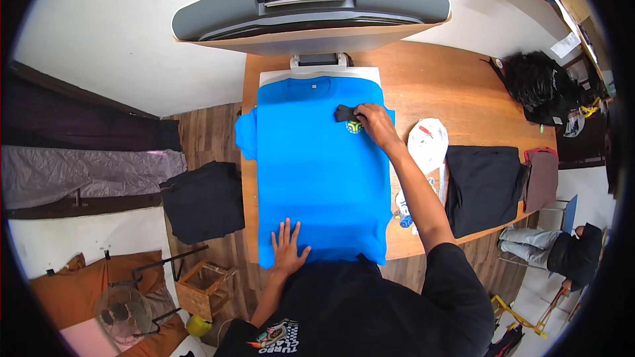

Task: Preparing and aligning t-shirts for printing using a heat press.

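Note:
A blue T-shirt [321, 178] lies flat, collar away from me, over the pale lower plate [360, 74] of a press. My right hand [378, 124] pinches a small bunched black cloth [344, 114] at the shirt's upper right chest. Just below the cloth shows a round yellow-green emblem [354, 128], partly covered. Near the hem at the lower left, my left hand [286, 251] rests flat on the fabric with its fingers spread. The shirt's left sleeve [246, 133] hangs past the plate's side.
The press's grey upper part [397, 3] stands raised beyond the collar. On the wooden table [456, 92] at right are a white round piece [428, 145], folded black cloth [486, 185] and a black bag [539, 86]. A person [569, 251] sits far right; a fan [124, 314] stands lower left.

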Demonstrator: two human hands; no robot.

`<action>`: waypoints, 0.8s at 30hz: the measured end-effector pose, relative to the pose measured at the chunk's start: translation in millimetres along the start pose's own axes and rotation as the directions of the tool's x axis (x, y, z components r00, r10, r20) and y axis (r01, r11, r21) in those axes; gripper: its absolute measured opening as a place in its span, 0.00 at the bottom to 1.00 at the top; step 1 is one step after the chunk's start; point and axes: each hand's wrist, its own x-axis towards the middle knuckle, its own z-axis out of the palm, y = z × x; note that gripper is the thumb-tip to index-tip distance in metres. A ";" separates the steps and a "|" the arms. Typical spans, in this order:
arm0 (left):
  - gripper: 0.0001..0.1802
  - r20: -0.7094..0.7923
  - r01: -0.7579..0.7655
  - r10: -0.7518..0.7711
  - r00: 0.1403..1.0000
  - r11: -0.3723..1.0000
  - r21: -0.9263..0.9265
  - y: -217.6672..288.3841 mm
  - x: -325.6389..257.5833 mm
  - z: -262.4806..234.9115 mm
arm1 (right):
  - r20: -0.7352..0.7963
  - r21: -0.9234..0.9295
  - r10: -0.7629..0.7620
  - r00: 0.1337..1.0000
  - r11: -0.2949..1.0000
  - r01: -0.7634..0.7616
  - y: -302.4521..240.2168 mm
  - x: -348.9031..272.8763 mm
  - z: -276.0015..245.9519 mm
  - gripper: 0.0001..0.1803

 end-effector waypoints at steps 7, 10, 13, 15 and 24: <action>0.52 -0.076 -0.065 0.066 0.995 0.998 0.015 -1.5 -1.2 3.6 | 0.076 -0.058 0.026 0.997 0.998 -0.021 -4.2 -19.9 6.8 0.08; 0.52 -0.006 -0.013 0.013 1.000 1.000 0.010 0.9 0.7 -2.8 | 0.073 -0.082 0.019 0.997 0.997 -0.013 -3.9 -23.3 7.9 0.08; 0.52 -0.014 -0.029 0.029 0.999 0.999 -0.013 3.9 -1.3 -5.6 | 0.049 -0.065 0.010 0.999 0.998 -0.006 -2.8 -25.8 7.7 0.08; 0.52 -0.037 -0.047 0.046 0.998 0.999 -0.016 3.8 -1.3 -4.4 | 0.027 -0.024 -0.072 0.997 0.997 0.072 -2.0 -28.4 9.7 0.08; 0.52 -0.130 -0.128 0.127 0.983 0.992 0.004 -0.7 -2.4 0.0 | 0.036 -0.019 -0.051 0.998 0.998 0.052 -0.9 -28.3 14.3 0.08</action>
